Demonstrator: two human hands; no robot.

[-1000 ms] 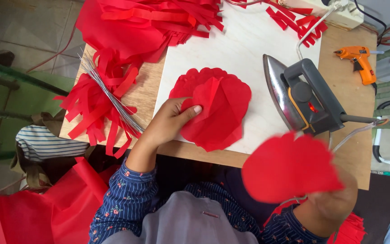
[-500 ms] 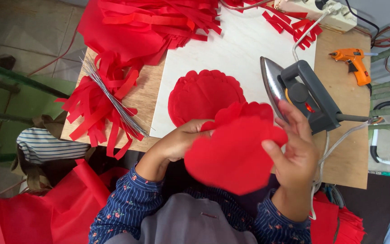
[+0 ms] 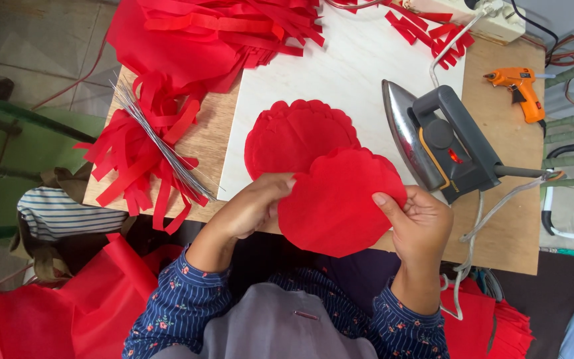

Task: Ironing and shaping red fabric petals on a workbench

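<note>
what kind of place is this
Likely a small craft workbench for making fabric decorations: both hands hold a red scalloped fabric round, beside an iron, an orange glue gun and cut red strips.

red scalloped fabric circle (image 3: 337, 203), held flat over table edge

A grey iron (image 3: 443, 143) lies on its side at the right of the white board (image 3: 360, 73). Far right lies an orange glue gun (image 3: 518, 90). On the left, thin wires (image 3: 157, 143) cross red strips (image 3: 137, 166). A striped cloth (image 3: 61, 214) sits near left.
</note>
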